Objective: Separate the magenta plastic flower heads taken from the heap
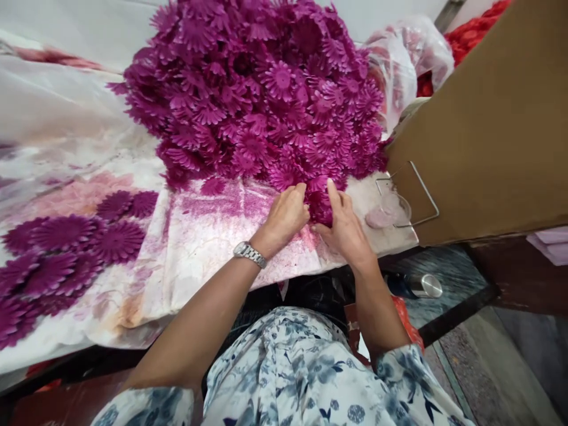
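Both hands meet at the near edge of the pile (266,100), over a stained white surface (222,231). The clump (320,207) of magenta flowers in work sits between them, right of the left hand (288,212) and just left of the right hand (347,228). Left hand: fingers curled in, tips turned toward the clump; whether they pinch a petal, I cannot tell. Right hand: forefinger stretched along the clump's far side, thumb at its near side, flowers between; whether the grip is closed on them, I cannot tell. My judgement on good handling: thin petals look easy to crease, so best a light touch, near the flower centres rather than the petal tips, one hand steadying while the other does the fine work. Worth minding the wire stand (425,195) and pale pad (382,216), right of the right hand. Flat flowers (66,236) lie well left of the left hand, outside this work.
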Available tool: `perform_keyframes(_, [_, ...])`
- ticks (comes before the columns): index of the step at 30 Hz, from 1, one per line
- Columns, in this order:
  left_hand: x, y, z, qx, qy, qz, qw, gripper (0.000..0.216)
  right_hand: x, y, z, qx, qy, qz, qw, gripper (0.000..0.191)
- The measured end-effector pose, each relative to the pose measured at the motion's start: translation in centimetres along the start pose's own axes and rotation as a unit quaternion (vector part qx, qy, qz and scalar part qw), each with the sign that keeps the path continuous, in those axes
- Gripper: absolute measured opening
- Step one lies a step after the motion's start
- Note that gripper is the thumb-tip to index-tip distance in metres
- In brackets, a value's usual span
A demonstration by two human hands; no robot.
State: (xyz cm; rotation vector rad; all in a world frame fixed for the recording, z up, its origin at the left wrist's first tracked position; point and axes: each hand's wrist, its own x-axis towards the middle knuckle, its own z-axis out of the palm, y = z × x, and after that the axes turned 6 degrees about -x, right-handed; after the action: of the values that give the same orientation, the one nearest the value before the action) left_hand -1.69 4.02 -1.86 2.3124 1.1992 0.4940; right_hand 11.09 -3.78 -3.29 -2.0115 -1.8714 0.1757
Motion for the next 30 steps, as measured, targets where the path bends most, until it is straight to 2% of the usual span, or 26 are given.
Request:
perform_keyframes(2, [0.6,0.0,0.3,0.001,-0.021,0.023,1.000,0.029,0.9,-0.4,-0.4,0.001,-0.025,-0.012,1.000,0.090])
perform_keyframes(6, [1.3,0.3,0.9,-0.049,-0.059,0.055,0.996,0.029,1.8,-0.9,-0.8,-0.028,-0.064,-0.011,0.998,0.067])
perform_keyframes(11, [0.3,0.5,1.0,-0.159,-0.067,0.062,0.983,0.031,1.7,-0.4,-0.3,0.001,-0.036,-0.004,0.999,0.045])
perform_keyframes(13, [-0.3,0.4,0.9,-0.202,-0.048,0.060,0.976,0.033,1.5,-0.3,0.1,0.012,-0.017,0.003,1.000,0.033])
perform_keyframes(15, [-0.9,0.3,0.8,-0.222,0.001,0.065,0.973,0.035,1.5,-0.2,0.5,0.021,0.005,0.010,1.000,0.026])
perform_keyframes(17, [-1.2,0.2,0.5,-0.220,0.050,0.073,0.971,0.034,1.5,0.0,0.8,0.037,0.036,0.013,0.999,0.024])
perform_keyframes(19, [-1.3,0.1,-0.2,-0.217,0.069,0.073,0.971,0.032,1.5,0.0,0.9,0.052,0.068,0.010,0.996,0.024])
perform_keyframes(25, [-2.5,-0.6,-3.3,-0.244,0.081,0.005,0.966,0.027,1.9,-0.5,-1.6,0.067,0.148,-0.007,0.987,0.018])
perform_keyframes(30, [-4.8,-1.3,-4.2,-0.262,0.030,-0.017,0.965,0.028,4.6,-1.6,-5.2,0.060,0.267,-0.017,0.962,0.013])
